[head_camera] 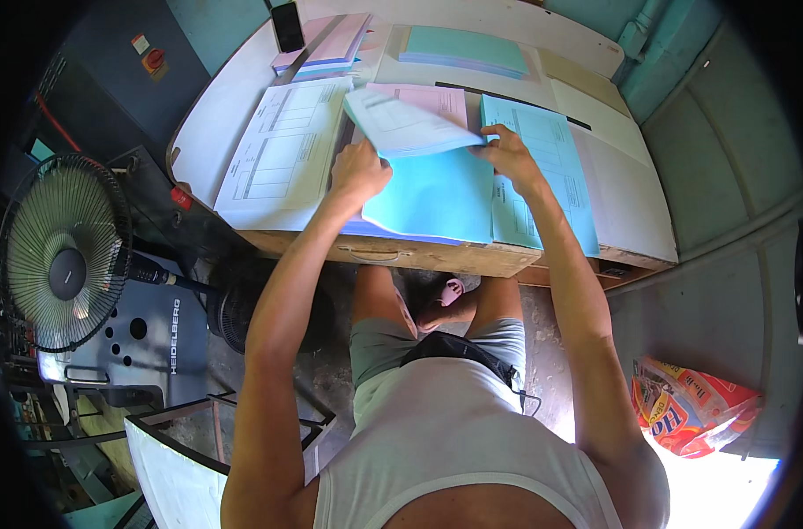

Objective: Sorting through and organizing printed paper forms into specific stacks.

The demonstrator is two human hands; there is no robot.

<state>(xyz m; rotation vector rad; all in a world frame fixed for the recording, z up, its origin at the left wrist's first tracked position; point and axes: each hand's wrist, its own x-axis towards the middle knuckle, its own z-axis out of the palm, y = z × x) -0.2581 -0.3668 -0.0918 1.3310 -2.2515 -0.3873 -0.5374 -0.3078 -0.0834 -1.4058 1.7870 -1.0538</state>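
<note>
A set of printed sheets (408, 123), tilted and slightly blurred, is held between my two hands above the desk. My left hand (362, 173) grips its lower left corner, and my right hand (507, 153) pinches its right corner. Beneath it lies a plain light-blue sheet (434, 195). A stack of white printed forms (286, 145) is on the left, a stack of blue printed forms (540, 168) on the right, partly under my right forearm. Behind the held sheets, pink printed forms (441, 100) show in part.
Farther back on the desk (619, 159) are a green-topped paper stack (464, 49), a pink-topped stack (339, 40) and an upright smartphone (287, 28). A pedestal fan (67, 264) stands at left. A red plastic bag (692, 406) is at lower right.
</note>
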